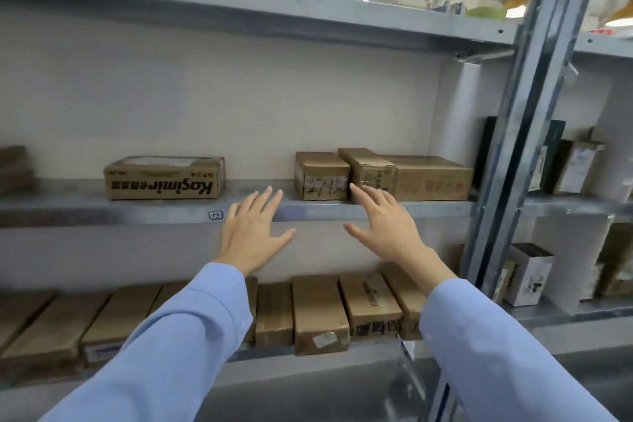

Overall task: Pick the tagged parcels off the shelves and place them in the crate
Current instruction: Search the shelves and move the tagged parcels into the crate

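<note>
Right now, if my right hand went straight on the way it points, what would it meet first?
Probably the narrow cardboard box on the middle shelf; the right hand has fingertips at its front, depth unclear.

Brown cardboard parcels [322, 176] sit side by side on the shelf [428, 207].
</note>
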A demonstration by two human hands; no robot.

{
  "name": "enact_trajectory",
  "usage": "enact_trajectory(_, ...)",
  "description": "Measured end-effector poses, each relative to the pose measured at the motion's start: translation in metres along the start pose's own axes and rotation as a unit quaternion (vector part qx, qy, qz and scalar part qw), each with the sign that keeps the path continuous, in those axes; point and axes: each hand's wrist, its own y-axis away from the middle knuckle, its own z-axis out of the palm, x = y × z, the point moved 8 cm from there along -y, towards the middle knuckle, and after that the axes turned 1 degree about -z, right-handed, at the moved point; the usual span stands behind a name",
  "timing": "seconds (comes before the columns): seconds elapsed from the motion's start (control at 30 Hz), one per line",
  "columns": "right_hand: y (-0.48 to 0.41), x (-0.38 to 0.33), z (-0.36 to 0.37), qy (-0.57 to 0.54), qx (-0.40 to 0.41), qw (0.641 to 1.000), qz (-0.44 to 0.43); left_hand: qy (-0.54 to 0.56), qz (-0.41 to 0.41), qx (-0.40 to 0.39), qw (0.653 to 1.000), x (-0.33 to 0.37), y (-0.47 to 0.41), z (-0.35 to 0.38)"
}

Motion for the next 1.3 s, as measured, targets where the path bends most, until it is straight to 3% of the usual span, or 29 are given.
enact_trajectory(0.27,-0.075,0.008,0.003,-0.042,0.031,0.997,-0.060,-0.003,-0.030,0.030,0.999,0.014,-0.065,0.009)
enact_trajectory(0.57,-0.097,0.003,0.025,-0.114,0.049,0.991,-0.056,0.024,-0.030,0.038,0.999,0.021,-0.115,0.030)
enact_trajectory(0.9,-0.110,0.015,0.029,-0.112,0.068,0.990,-0.043,0.121,0.001,0.017,0.992,0.027,-0.150,0.057)
enact_trajectory(1.3,-0.123,0.007,0.041,-0.130,0.073,0.988,-0.040,0.271,0.037,0.071,0.959,0.003,-0.150,0.059)
